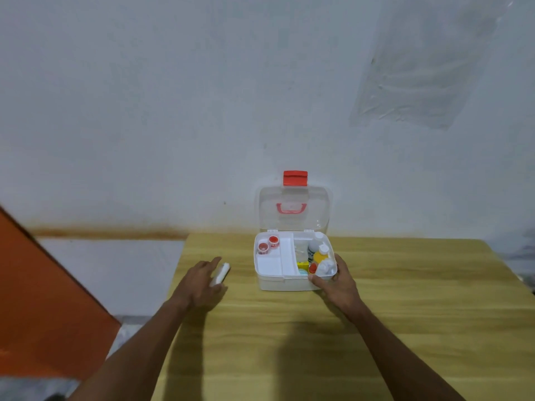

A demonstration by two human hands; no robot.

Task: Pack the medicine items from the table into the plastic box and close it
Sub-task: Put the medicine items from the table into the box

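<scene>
Left of frame centre, the left hand (202, 285) is curling its fingers around a small white item (220, 274) over the wooden table (289, 342). At centre right, the right hand (338, 282) is gripping the near right corner of the plastic box (289, 282). Beyond, its clear lid (293, 209) is standing open, red latch (295, 178) uppermost.

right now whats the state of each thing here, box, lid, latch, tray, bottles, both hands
plastic box: open, on the table
lid: raised upright
red latch: undone, at the lid's top edge
inner tray: seated in the left half
two red-capped jars: in the tray
bottles: upright, right half
left hand: grip on a white item
right hand: at the box's right front corner
</scene>
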